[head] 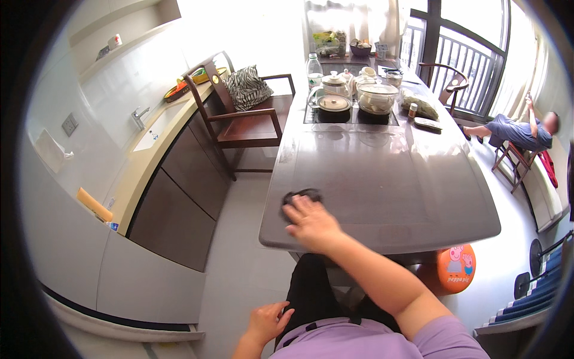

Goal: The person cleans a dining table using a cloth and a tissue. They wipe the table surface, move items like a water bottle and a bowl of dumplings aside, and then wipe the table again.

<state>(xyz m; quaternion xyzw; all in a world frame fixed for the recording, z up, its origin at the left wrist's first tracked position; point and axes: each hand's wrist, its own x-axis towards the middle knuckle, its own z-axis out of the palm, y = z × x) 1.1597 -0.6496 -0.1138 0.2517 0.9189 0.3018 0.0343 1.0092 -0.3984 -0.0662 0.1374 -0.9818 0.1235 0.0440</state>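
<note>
My right hand [311,222] lies flat near the left front corner of a dark wooden table [376,179], its fingers pressing on a dark cloth [293,197]. The cloth is bunched and blurred, partly hidden under the fingers. Low beside my left thigh hangs my left hand [268,319], its fingers loosely bent and holding nothing. Farther back on the table, a glass teapot [334,85] and a lidded glass pot [376,96] stand on a black cooktop [314,117].
A wooden armchair [251,121] with a zebra-pattern cushion [247,87] stands left of the table, near a counter with a sink [154,132]. An orange stool [456,269] is beneath the right front edge. A person [520,130] sits at the far right.
</note>
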